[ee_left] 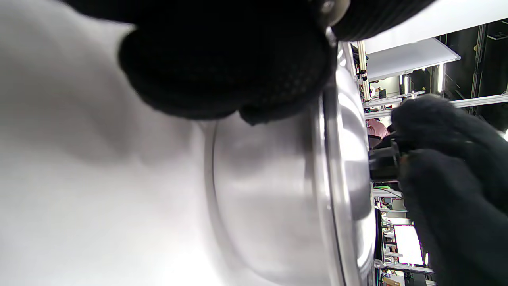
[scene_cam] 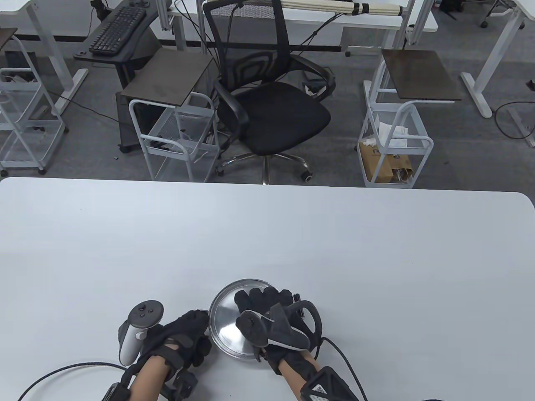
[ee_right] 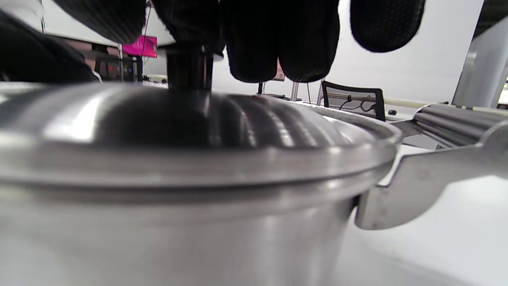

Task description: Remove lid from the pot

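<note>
A steel pot [ee_right: 158, 238] stands near the front edge of the white table [scene_cam: 267, 234], with its domed steel lid [scene_cam: 228, 328] seated on the rim. My right hand [scene_cam: 256, 307] reaches over the lid, and its fingers [ee_right: 278, 47] pinch the black knob [ee_right: 188, 67] at the lid's middle. My left hand [scene_cam: 186, 334] grips the pot's left side just under the rim; in the left wrist view its fingers [ee_left: 230, 63] press against the pot wall [ee_left: 270, 198]. The lid [ee_left: 351, 159] shows no gap to the rim.
A steel side handle [ee_right: 436, 159] sticks out from the pot's right side. Cables trail from both wrists over the table's front edge. A black office chair [scene_cam: 271, 108] and wire carts [scene_cam: 179, 138] stand beyond the far edge.
</note>
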Demonstrator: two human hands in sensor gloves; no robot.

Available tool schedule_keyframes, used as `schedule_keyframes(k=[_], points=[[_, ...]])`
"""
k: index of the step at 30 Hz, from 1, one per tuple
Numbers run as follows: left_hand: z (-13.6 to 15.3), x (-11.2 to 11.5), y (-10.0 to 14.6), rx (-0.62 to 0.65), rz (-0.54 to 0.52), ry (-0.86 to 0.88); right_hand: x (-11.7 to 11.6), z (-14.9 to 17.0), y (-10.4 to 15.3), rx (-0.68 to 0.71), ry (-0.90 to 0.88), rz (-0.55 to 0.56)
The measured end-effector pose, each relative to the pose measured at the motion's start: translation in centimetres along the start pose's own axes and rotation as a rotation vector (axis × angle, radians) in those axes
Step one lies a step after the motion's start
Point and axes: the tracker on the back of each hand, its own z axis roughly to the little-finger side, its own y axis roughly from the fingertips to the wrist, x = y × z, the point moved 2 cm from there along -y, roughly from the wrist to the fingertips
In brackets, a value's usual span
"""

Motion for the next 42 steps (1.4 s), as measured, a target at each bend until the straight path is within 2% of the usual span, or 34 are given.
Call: schedule_keyframes(k=[8,18,24,29,33,37,42], points=[[0.0,0.1,0.1,0.004,0.007,0.003,-0.8,-1.3,-0.7,0.032,0.124,0.007],[0.0,0.2,0.2,0.005,0.013,0.008,-0.9,-1.5,-1.1,0.05,0.13,-0.016],[0.0,0.2,0.2,0.005,0.008,0.008,1.0,-0.3,-0.3,0.02,0.165,0.046],[0.0,0.3,0.2,0.004,0.01,0.011,3.5,4.3,1.8,-0.076,0.084,0.137],[0.0,0.3,0.2,0.003,0.008,0.009,4.2,9.0,4.2,-0.185,0.033,0.176],[0.0,0.3,0.2,0.001,0.006,0.011,3.6,14.0,6.8,-0.315,-0.021,0.184],[0.0,0.2,0.2,-0.001,0.007,0.015,0.8,19.0,9.5,-0.462,-0.081,0.14]])
